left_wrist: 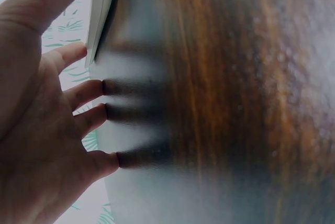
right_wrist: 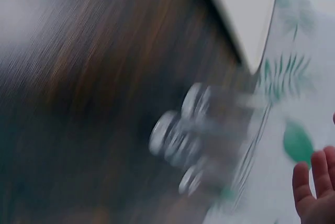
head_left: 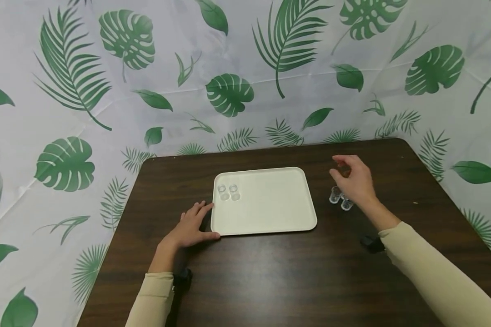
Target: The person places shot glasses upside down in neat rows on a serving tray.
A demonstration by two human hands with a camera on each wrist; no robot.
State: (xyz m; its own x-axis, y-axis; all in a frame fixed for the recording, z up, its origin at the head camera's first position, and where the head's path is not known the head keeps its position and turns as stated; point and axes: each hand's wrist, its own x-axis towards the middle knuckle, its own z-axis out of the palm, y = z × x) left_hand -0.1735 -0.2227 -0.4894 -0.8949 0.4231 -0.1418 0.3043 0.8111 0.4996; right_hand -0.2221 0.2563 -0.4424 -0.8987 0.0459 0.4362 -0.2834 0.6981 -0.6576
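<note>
A: Start with the left hand point(head_left: 192, 229). How is it set?

B: Palm down and released, its fingers spread. The thumb and index finger reach the rim of the white tray point(head_left: 270, 202), while the other fingertips rest on the brown counter point(head_left: 270, 277).

A: And the forearm?

B: It comes up from below in a pale sleeve point(head_left: 149, 299), leaning to the right.

A: Where are the cups on the tray?

B: Those small clear cups point(head_left: 233, 188) stand just beyond the left hand and to its right, inside the tray's left end. The rest of the tray stretches between the two hands.

A: Now the right hand point(head_left: 355, 181).

B: It hangs raised past the tray's right side, fingers bent forward, thumb held apart from them. It looks released, with nothing visible in its grasp. The forearm slants up and leftward from the lower right.

A: What is nearest to it?

B: More clear cups point(head_left: 334, 194), clustered on the counter below that hand, partly hidden by it; the right wrist view blurs them.
</note>
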